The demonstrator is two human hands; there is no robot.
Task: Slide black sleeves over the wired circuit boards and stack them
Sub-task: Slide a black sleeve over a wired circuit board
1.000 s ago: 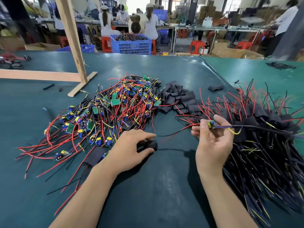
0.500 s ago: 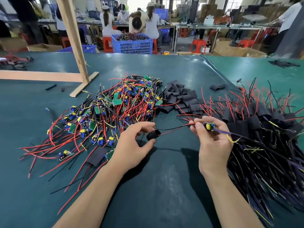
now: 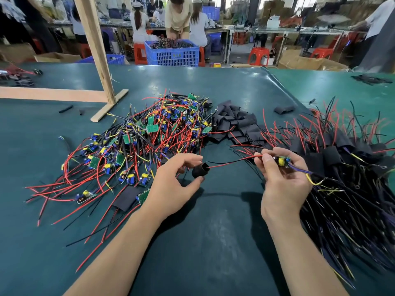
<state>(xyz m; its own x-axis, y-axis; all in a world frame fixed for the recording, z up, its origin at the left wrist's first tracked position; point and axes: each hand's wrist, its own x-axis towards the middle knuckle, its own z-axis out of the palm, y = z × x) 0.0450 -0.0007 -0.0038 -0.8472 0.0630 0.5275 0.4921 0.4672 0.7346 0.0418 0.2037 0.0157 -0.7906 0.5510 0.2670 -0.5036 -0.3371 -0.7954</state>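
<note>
Boards (image 3: 136, 144) with red and black wires lie in a big loose heap at centre left of the frame, on the green mat (image 3: 213, 242). A dark stack (image 3: 346, 178) of sleeved boards, wires fanning out, fills the right side. Between the two, above centre, sits a pile of flat black sleeves (image 3: 237, 124), touching the heap's right edge. A wooden post (image 3: 94, 48) stands at upper left, and a blue crate (image 3: 173, 53) sits beyond the mat's far edge.

At centre, the left hand (image 3: 173, 186) pinches one sleeve (image 3: 199, 170) between thumb and curled fingers, its mouth open toward the right. A red wire (image 3: 233, 162) and a black one run from that mouth across to the right hand (image 3: 284, 178). That hand's fingers are curled round a single board (image 3: 283, 161) at centre right, gripping it just above the mat, near the stack.
</note>
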